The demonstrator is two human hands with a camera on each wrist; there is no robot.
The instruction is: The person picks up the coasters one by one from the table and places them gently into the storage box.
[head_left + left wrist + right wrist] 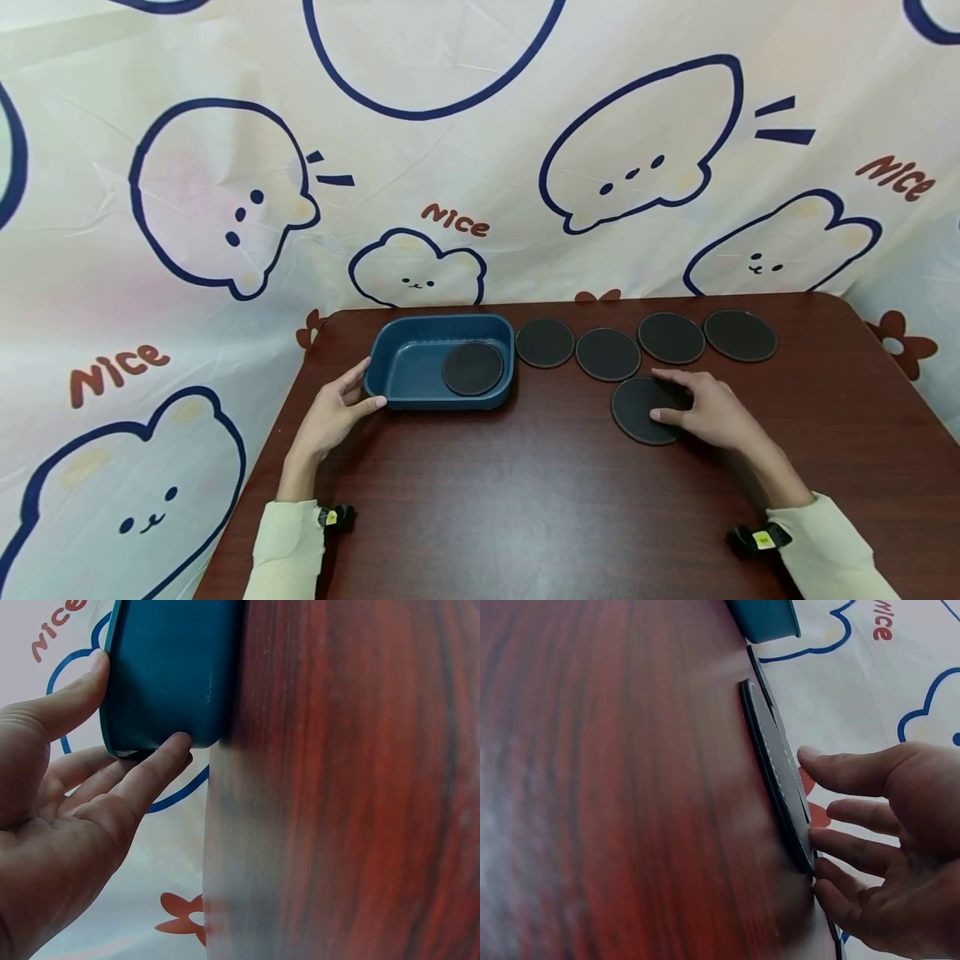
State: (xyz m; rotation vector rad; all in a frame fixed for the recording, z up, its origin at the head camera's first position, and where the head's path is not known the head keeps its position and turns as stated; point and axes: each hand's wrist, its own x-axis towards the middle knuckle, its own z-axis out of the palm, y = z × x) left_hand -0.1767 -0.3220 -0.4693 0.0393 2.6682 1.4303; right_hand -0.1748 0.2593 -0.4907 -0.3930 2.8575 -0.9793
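Observation:
My left hand (337,412) grips the left end of a blue rectangular plastic box (408,403), thumb at the front corner and fingers along the end wall. In the left wrist view, fingertips (177,742) lie against the box's outside (169,682). Inside the box, toward its right end, lies a round black coaster (472,369). My right hand (712,408) is over another black coaster (637,412) on the table, thumb above its face. Seen from the right wrist, that coaster (772,769) has a stitched rim, with relaxed fingertips (821,838) right at its edge.
Several more black coasters stretch along the back of the dark wooden table (525,500), from one beside the box (545,343) to one at the far right (741,336). A printed cloth (450,167) with cartoon drawings hangs behind the table.

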